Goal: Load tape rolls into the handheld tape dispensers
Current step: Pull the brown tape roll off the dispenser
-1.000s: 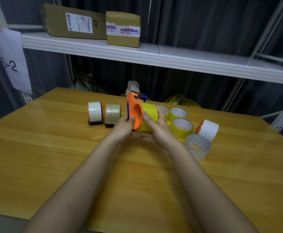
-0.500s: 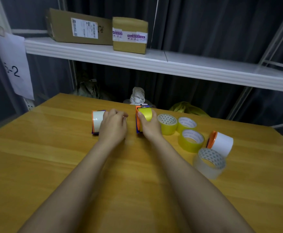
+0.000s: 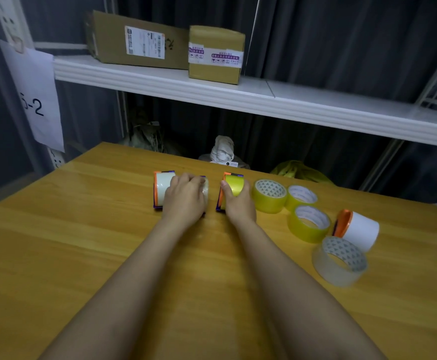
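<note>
Resting on the yellow wooden table (image 3: pixel 82 242), the left hand (image 3: pixel 185 197) curls over a pale tape roll in its dispenser (image 3: pixel 205 189); the right hand (image 3: pixel 238 203) grasps the orange dispenser loaded with a yellow tape roll (image 3: pixel 231 187), standing upright just beside it. Three loose yellow rolls (image 3: pixel 269 196) lie to the right; a clear roll (image 3: pixel 339 261) touches a white roll in an orange dispenser (image 3: pixel 357 229).

One head-worn wide-angle view looks forward and down along both forearms onto the yellow wooden surface (image 3: pixel 82 242), close in, facing the white metal shelf (image 3: pixel 264 100) behind.
</note>
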Action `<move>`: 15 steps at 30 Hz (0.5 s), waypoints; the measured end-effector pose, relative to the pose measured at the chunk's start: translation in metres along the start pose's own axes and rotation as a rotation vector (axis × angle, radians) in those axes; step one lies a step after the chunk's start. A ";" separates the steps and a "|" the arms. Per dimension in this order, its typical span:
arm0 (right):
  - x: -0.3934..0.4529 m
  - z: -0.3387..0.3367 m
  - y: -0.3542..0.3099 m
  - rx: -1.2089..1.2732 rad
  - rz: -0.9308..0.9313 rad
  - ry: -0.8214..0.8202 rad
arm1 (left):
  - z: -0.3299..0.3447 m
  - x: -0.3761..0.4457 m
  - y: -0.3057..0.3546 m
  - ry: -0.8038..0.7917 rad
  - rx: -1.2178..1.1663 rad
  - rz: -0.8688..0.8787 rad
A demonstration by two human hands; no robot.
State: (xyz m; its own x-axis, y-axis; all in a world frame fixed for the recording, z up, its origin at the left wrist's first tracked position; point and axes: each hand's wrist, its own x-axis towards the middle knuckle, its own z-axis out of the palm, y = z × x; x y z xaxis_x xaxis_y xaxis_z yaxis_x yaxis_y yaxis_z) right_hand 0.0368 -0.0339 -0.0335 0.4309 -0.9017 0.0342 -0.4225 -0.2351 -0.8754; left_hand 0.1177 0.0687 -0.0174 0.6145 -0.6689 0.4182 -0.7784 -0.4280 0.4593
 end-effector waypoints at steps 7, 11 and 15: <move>0.005 0.006 -0.001 0.054 0.028 -0.074 | 0.001 -0.002 0.000 -0.039 0.061 0.014; 0.008 0.006 0.006 0.072 0.024 -0.108 | 0.003 -0.004 0.001 -0.051 0.092 0.027; 0.013 0.003 0.004 0.060 0.050 -0.156 | 0.003 -0.006 0.003 -0.050 0.101 0.026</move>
State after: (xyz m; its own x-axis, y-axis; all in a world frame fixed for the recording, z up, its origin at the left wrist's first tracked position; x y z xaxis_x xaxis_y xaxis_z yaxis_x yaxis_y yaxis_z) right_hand 0.0437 -0.0457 -0.0378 0.5308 -0.8436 -0.0812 -0.3998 -0.1648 -0.9017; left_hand 0.1118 0.0694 -0.0207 0.5888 -0.7092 0.3877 -0.8045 -0.4677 0.3661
